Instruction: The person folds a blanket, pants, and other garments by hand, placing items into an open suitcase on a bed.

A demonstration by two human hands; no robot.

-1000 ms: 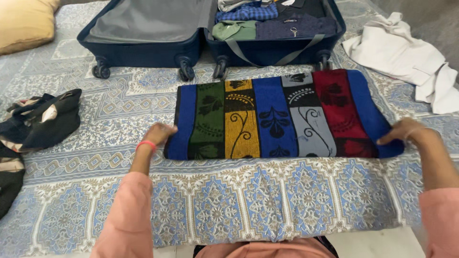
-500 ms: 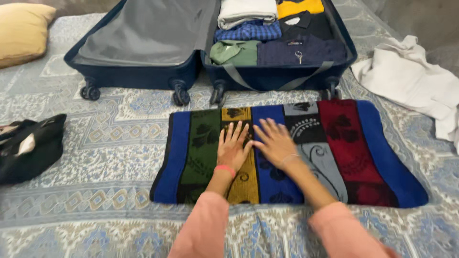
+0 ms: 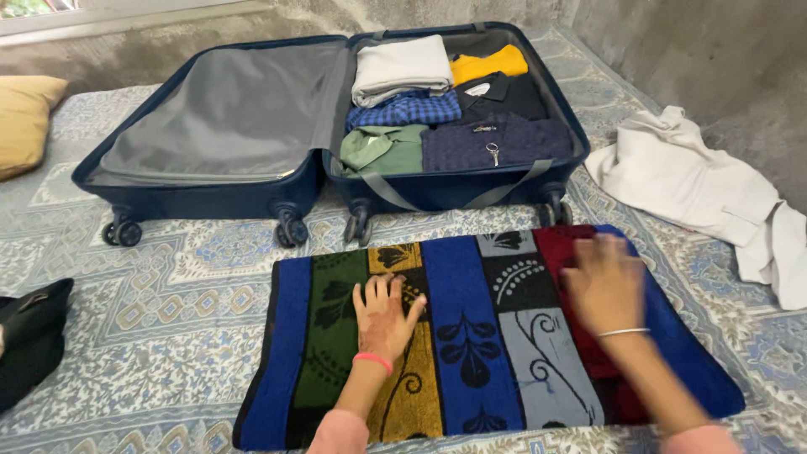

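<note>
Striped towel (image 3: 479, 336) lies flat, long axis left-right, under both flat hands.

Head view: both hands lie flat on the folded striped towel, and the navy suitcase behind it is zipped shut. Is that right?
Not quite. The head view shows the suitcase lying wide open, with folded clothes packed in its right half. The rest holds: the left hand and the right hand both lie flat on the striped towel.
</note>
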